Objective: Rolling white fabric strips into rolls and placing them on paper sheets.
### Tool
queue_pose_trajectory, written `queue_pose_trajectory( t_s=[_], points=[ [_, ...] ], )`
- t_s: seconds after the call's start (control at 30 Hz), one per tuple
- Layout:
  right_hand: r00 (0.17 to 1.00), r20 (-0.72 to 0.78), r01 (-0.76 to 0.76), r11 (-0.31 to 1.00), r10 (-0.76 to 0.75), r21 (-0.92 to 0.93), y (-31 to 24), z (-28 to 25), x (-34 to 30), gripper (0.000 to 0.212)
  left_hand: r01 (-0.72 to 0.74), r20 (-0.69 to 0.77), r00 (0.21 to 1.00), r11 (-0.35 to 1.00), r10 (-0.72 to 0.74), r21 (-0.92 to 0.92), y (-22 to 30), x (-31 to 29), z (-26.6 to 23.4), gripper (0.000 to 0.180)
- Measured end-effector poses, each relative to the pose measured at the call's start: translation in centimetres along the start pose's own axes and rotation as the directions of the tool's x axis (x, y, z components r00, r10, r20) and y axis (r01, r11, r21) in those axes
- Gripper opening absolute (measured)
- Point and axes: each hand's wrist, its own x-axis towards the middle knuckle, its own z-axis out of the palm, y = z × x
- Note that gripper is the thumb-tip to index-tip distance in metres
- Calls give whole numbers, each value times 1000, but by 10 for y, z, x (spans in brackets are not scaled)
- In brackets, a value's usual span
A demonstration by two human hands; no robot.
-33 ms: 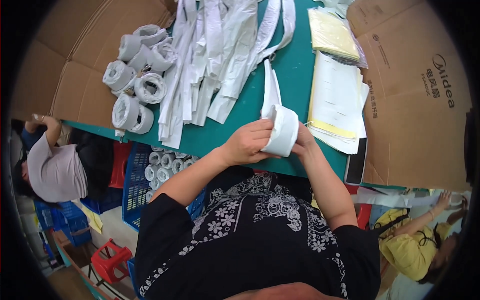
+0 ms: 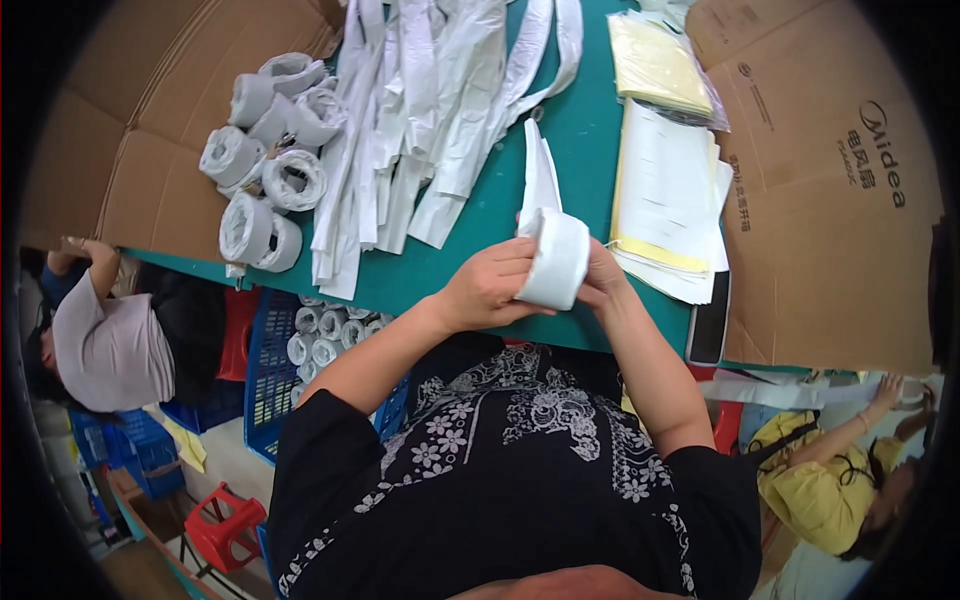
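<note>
Both of my hands hold a white rolled-up strip just above the near edge of the green table. My left hand wraps the roll's left side. Fingers of my right hand press its right side. The strip's loose tail stands up from the roll and lies back over the table.
A pile of flat white strips and several finished rolls lie at the left. Paper stacks, a black phone and cardboard are at the right. A blue crate of rolls sits below. Other people sit at the left and right.
</note>
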Motion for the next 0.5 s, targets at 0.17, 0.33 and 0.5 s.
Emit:
queue_pose_trajectory(
  t_s=[0.17, 0.33, 0.5],
  points=[
    [971, 104, 237, 935, -216, -265, -17, 26, -4, 63, 232, 0, 971, 944, -238, -233, 6, -3, 1, 23],
    [958, 67, 258, 739, -278, -623, -28, 31, -12, 57, 391, 7, 907, 839, -420, -377, 13, 1, 14, 21],
    [855, 293, 428, 265, -428, -864, -28, 31, -16, 42, 714, 289, 642, 415, -710, -564, 9, 0, 17, 22]
  ],
)
